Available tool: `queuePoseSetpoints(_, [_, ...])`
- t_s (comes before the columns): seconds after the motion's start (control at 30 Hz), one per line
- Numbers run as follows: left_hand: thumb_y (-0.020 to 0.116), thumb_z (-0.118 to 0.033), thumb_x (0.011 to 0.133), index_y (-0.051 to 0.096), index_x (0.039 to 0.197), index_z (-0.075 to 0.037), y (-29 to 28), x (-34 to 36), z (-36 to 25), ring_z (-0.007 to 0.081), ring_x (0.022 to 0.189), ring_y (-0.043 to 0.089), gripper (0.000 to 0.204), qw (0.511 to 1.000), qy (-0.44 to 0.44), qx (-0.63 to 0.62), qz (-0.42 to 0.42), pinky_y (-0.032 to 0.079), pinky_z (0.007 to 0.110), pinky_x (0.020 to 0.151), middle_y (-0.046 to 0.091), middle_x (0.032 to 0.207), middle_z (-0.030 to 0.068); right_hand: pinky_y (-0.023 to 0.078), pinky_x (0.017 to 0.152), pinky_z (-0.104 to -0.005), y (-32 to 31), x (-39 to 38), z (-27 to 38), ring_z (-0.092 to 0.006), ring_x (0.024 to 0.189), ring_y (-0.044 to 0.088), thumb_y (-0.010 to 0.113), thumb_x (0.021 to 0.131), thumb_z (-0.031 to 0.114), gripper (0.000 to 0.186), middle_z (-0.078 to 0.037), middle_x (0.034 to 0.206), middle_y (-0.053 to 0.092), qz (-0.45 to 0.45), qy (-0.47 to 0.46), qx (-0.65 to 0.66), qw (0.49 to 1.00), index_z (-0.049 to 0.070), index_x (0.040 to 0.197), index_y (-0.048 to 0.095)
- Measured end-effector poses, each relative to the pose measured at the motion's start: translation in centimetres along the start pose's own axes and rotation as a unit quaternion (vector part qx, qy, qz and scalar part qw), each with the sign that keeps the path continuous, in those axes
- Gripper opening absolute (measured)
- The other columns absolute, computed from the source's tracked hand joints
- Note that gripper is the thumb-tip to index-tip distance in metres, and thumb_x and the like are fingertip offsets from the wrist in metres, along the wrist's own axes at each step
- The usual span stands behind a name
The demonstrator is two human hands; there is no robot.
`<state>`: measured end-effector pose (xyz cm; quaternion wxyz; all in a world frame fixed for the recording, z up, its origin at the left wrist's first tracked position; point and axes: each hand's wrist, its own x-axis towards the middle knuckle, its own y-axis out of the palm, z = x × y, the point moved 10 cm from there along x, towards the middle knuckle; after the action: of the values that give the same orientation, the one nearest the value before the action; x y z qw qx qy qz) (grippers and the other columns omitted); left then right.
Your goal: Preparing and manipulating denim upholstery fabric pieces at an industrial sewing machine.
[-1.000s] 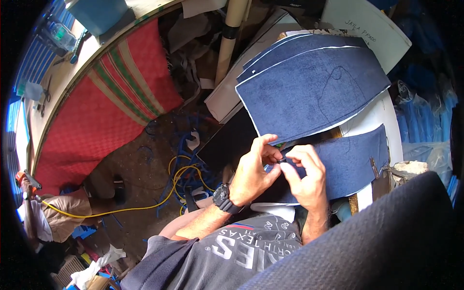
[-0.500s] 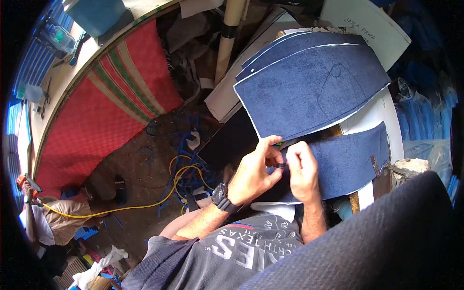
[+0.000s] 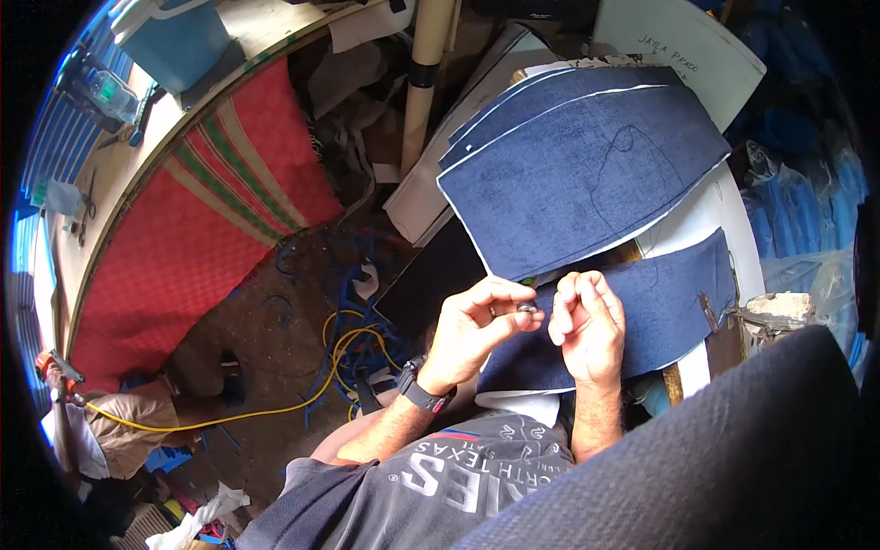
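Observation:
My left hand (image 3: 477, 325), with a black watch on its wrist, pinches a small dark round piece (image 3: 527, 307) between thumb and fingertips. The piece looks like a bobbin, but it is too small to be sure. To its right and slightly apart, my right hand (image 3: 591, 321) is raised with thumb and forefinger pressed together. Whatever they hold, if anything, is too fine to see. Beneath both hands lies a dark blue fabric panel (image 3: 665, 298). Beyond them rests a stack of similar white-edged blue panels (image 3: 541, 188), with a loose dark thread (image 3: 591, 188) curling across the top one.
A rolled dark fabric (image 3: 697, 449) fills the lower right. At the left, a red striped cloth (image 3: 220, 211) hangs below a curved table edge. Another person (image 3: 137, 422) holds a tool with a yellow hose (image 3: 275, 417). Blue scraps litter the floor. Plastic-wrapped blue material (image 3: 797, 220) stands at right.
My hands have moved slightly apart. The left has turned, showing the dark round piece at its fingertips, and the right has turned its palm more into view.

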<state>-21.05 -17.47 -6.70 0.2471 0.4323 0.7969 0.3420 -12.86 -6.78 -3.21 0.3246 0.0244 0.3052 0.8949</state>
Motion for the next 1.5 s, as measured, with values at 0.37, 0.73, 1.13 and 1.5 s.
queuePoseSetpoints(0.37, [0.068,-0.001,0.081,0.046,0.125,-0.002,-2.4,0.4,-1.0,0.0214,0.093,0.062,0.049,0.993,0.065,-0.068,-0.073,0.053,0.039,0.087,0.059,0.099,0.0084,0.048,0.045,-0.0279,1.2,-0.8,0.3,-0.0144,0.054,0.051,0.047,0.104,0.020,0.017,-0.007,0.078,0.050,0.009,-0.013,-0.114,0.993,0.007,0.095,0.047])
queuePoseSetpoints(0.73, [0.066,-0.011,0.083,0.049,0.125,-0.006,-3.7,0.4,-1.0,0.0224,0.100,0.058,0.045,0.965,0.070,-0.231,-0.100,0.048,0.041,0.096,0.057,0.099,0.0058,0.054,0.051,-0.0286,-10.9,-5.2,12.4,-0.0160,0.056,0.051,0.045,0.105,0.016,0.014,-0.005,0.078,0.044,-0.026,-0.091,0.057,0.994,0.004,0.097,0.046])
queuePoseSetpoints(1.13, [0.065,-0.013,0.085,0.053,0.122,-0.008,-4.8,0.2,-0.5,0.0200,0.104,0.057,0.039,0.953,0.056,-0.267,-0.129,0.046,0.041,0.098,0.059,0.101,0.0030,0.048,0.099,-0.0392,-12.9,-14.8,25.3,-0.0269,0.098,0.061,0.045,0.101,0.009,0.021,-0.020,0.110,0.061,-0.375,-0.532,-0.101,0.752,-0.009,0.105,0.055])
queuePoseSetpoints(1.5, [0.071,0.004,0.083,0.054,0.117,-0.004,-2.7,0.2,-2.9,0.0170,0.092,0.063,0.039,0.982,0.151,-0.075,-0.082,0.055,0.033,0.085,0.063,0.103,0.0078,0.054,0.074,-0.0278,1.0,-2.7,7.3,-0.0171,0.090,0.066,0.065,0.088,0.000,0.027,-0.014,0.113,0.066,-0.072,-0.148,-0.612,0.774,-0.002,0.115,0.066])
